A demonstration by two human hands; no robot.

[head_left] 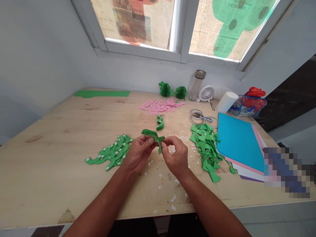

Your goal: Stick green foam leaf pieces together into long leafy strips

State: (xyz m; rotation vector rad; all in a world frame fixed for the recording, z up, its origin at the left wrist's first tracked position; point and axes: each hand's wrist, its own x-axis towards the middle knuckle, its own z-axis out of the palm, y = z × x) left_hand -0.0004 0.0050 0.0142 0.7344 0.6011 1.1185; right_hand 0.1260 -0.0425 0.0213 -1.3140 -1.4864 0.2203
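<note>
My left hand (141,150) is closed on a stack of curved green paper pieces (150,133), held just above the table. My right hand (175,154) pinches the right end of the same bundle, where one curved strip (159,147) hangs down between the hands. Just beyond the fingers lies a small group of curved green pieces (160,122) with white squares on them. Left of my left hand, overlapping green curved pieces (115,151) are spread out, many with white squares at their ends.
Green paper scraps (204,146) lie right of my hands, beside blue sheets (238,143) on other coloured paper. Farther back are pink cutouts (160,107), tape rings (197,116), folded green paper shapes (166,89), a glass bottle (196,85) and a white fan (206,93).
</note>
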